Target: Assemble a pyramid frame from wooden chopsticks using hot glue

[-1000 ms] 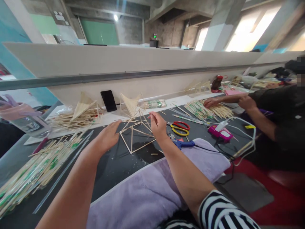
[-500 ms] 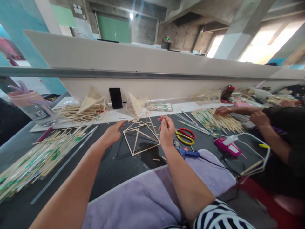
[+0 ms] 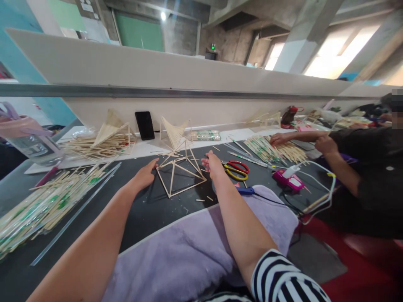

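An open frame of thin wooden sticks (image 3: 171, 178), with a peaked part at its far side, stands on the dark tabletop between my hands. My left hand (image 3: 145, 174) is at the frame's left corner, its fingers stretched forward; whether they touch the wood I cannot tell. Just beyond the right side of the frame, my right hand (image 3: 213, 164) has its fingers apart and nothing visible in them. Beside my right wrist lie pliers with red and yellow handles (image 3: 237, 171). A blue glue gun (image 3: 245, 191) is partly hidden behind my right forearm.
Bundled sticks (image 3: 59, 197) lie at left, near a water bottle (image 3: 39, 147). A phone (image 3: 145, 126) and a stick model with a curved surface (image 3: 174, 132) stand at the back. At right are a magenta power strip (image 3: 288, 181) and a co-worker's hand (image 3: 280, 138) on sticks.
The view has turned slightly to the right. My right hand's fingers have spread from a curl, and its forearm now covers more of the glue gun. My left hand stays by the frame's corner.
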A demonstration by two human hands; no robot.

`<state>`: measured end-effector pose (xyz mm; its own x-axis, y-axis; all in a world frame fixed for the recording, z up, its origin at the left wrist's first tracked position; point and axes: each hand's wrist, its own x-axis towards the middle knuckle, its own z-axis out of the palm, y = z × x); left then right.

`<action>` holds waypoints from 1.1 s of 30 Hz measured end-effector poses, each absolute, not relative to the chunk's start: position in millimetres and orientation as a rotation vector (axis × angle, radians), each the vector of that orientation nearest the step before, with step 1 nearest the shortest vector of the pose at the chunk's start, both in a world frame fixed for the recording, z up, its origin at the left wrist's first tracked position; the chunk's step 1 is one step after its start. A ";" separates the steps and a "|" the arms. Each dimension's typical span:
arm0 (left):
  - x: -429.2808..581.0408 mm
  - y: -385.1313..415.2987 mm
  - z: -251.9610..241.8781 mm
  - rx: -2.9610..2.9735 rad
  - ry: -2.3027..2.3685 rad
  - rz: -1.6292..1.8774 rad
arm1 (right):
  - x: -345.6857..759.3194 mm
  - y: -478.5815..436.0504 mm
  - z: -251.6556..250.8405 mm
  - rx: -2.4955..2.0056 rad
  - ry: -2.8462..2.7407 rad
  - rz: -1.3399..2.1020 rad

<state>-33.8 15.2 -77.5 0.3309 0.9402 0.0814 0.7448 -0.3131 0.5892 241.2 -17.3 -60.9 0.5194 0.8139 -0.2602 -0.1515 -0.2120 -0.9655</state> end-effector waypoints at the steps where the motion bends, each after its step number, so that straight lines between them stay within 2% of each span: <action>1: -33.7 15.9 -78.6 2.161 1.483 0.589 | 240.4 -18.0 -60.2 -1.540 -0.599 1.002; 24: -44.6 16.9 -82.8 1.975 1.546 0.823 | 216.6 -22.6 -62.8 -1.436 -0.747 1.188; 33: -57.2 22.2 -81.0 1.740 1.520 0.823 | 194.5 -19.1 -77.5 -1.252 -0.767 1.442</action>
<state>-57.2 22.2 -81.0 0.1203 0.9923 0.0280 0.5656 -0.0917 0.8195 194.5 -19.1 -77.5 0.0751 0.9519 -0.2969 -0.2865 -0.2646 -0.9208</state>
